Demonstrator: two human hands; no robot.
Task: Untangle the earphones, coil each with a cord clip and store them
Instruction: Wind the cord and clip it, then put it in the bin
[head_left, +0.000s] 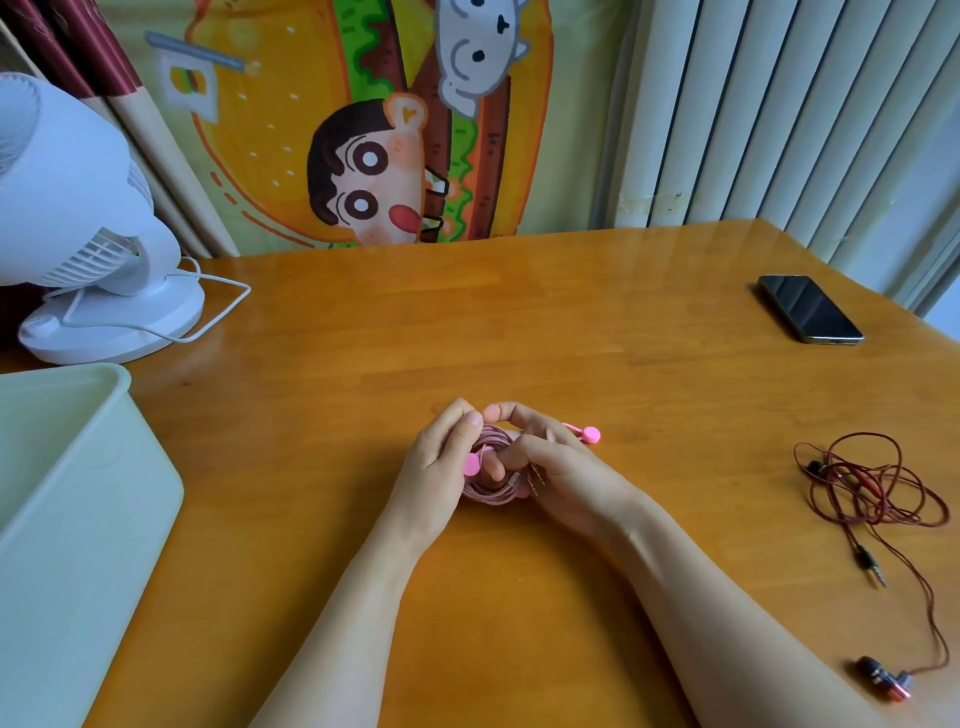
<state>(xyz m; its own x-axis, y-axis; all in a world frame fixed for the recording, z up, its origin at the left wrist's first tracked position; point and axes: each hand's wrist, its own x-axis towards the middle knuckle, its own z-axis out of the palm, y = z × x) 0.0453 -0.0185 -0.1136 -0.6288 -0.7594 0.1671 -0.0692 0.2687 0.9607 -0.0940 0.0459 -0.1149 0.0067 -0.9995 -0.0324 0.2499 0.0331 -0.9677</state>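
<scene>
A glossy honey-coloured wooden table (519, 322) fills the view, its far edge meeting a wall. At the centre of the table, both hands close around a coiled pink earphone cable (488, 493). The left hand (441, 467) pinches the coil's left side between thumb and curled fingers. The right hand (550, 462) curls over its right side, beside the metal plug. A pink cord clip (589, 434) sticks out past the right fingers toward 2 o'clock. At 3 to 4 o'clock, well apart, dark red earphones (878, 493) lie loose and looped on the wood. A dark smartphone (808, 309) lies flat at 2 o'clock. A white desk fan (88, 234) stands at 10 o'clock, and a pale plastic bin (62, 493) sits at 8 o'clock. A cartoon burger cloth (363, 130) hangs at 12 o'clock, with white vertical ribbing (779, 104) to its right.
</scene>
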